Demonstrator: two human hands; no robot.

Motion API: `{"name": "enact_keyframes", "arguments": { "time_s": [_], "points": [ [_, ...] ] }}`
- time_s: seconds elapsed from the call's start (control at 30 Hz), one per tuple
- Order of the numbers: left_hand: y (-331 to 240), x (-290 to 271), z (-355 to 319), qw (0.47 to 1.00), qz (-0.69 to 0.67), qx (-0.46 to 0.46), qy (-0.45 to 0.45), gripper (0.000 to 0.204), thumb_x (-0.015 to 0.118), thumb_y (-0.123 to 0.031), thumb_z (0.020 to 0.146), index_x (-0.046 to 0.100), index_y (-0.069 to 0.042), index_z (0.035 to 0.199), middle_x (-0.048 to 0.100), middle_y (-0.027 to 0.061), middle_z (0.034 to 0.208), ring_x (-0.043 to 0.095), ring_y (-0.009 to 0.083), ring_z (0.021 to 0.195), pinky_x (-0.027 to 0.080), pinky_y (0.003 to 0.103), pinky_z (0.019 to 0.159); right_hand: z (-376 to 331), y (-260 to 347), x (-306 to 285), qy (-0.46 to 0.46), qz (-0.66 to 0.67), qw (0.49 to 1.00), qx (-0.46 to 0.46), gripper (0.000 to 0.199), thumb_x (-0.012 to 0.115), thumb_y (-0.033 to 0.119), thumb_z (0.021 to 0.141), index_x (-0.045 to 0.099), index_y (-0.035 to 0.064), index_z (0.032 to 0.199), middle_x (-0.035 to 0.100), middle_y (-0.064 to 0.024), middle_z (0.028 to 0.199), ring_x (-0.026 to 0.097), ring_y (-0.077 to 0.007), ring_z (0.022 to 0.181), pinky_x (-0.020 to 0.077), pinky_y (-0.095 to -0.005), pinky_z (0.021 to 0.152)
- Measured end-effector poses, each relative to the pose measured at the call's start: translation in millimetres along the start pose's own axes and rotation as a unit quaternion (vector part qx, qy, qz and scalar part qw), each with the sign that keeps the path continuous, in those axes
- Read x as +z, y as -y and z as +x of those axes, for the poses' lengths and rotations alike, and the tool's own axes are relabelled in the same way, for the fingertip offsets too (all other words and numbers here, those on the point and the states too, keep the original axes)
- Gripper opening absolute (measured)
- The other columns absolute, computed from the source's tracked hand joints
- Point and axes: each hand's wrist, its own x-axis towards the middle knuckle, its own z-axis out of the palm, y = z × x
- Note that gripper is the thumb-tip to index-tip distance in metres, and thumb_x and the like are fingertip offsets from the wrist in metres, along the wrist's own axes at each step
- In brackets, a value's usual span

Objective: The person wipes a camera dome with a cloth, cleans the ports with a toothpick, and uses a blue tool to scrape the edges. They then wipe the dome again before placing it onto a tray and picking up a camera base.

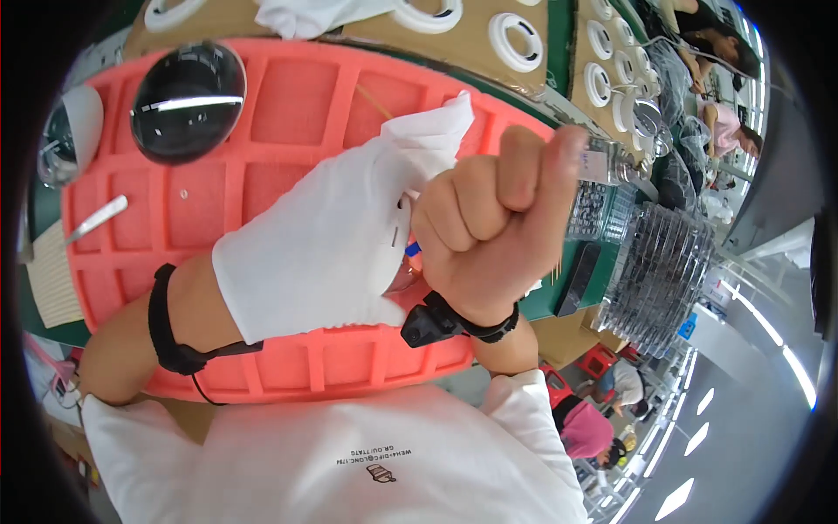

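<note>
My left hand wears a white cloth glove and is curled over, its back toward me, above a coral foam tray. My bare right hand is closed in a fist with the thumb up, pressed against the glove's fingers. A small blue thing and a clear rounded edge peek out between the two hands; the rest is hidden. Both wrists carry black straps.
A black glossy dome sits in a tray compartment, and a white-housed dome lies at the left. A metal strip lies on the tray. White rings sit on cardboard behind. Stacked clear trays stand at the right. Other people work nearby.
</note>
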Motion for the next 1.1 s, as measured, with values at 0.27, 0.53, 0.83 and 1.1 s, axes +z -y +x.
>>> {"name": "enact_keyframes", "arguments": {
  "time_s": [0.27, 0.53, 0.83, 1.1],
  "points": [
    [5.0, 0.5, 1.1, 0.988, 0.141, 0.002, 0.063, 0.022, 0.060, -0.001, 0.078, 0.057, 0.000, 0.099, 0.058, 0.0198, 0.076, 0.055, 0.0403, 0.066, 0.047, 0.047, 0.059, 2.7, 5.6, 0.5, -0.056, -0.050, 0.997, -0.036, 0.054, 0.031, 0.052, 0.108, 0.025, 0.0169, 0.069, 0.018, 0.0064, 0.050, 0.010, -0.0074, 0.043, 0.0079, -0.0286, 0.039],
    [-0.6, -0.5, 2.7, 0.964, 0.252, 0.037, 0.073, 0.040, 0.083, -0.023, 0.065, 0.064, -0.010, 0.097, 0.065, 0.0105, 0.095, 0.061, 0.0356, 0.086, 0.051, 0.047, 0.073, 9.6, 16.2, -20.9, 0.107, -0.013, 0.994, 0.033, 0.050, 0.030, 0.046, 0.109, 0.030, 0.0149, 0.070, 0.022, 0.0055, 0.052, 0.014, -0.0074, 0.043, 0.0127, -0.0269, 0.039],
    [3.0, 5.1, -4.7, 0.980, 0.197, -0.016, 0.031, 0.051, 0.086, -0.022, 0.063, 0.063, -0.008, 0.107, 0.062, 0.0113, 0.099, 0.059, 0.0374, 0.091, 0.049, 0.048, 0.078, 13.4, 11.6, -23.1, 0.138, -0.028, 0.987, 0.084, 0.049, 0.029, 0.048, 0.110, 0.026, 0.0165, 0.073, 0.020, 0.0045, 0.056, 0.015, -0.0092, 0.046, 0.0129, -0.0279, 0.040],
    [9.3, 7.3, -7.7, 0.974, 0.213, 0.074, 0.017, 0.051, 0.086, -0.020, 0.063, 0.062, -0.005, 0.106, 0.062, 0.0135, 0.101, 0.059, 0.0374, 0.090, 0.050, 0.047, 0.073, 5.6, 6.6, -15.9, 0.117, 0.015, 0.993, 0.033, 0.049, 0.029, 0.049, 0.109, 0.026, 0.0168, 0.073, 0.021, 0.0042, 0.055, 0.015, -0.0100, 0.047, 0.0130, -0.0283, 0.040]
  ]
}}
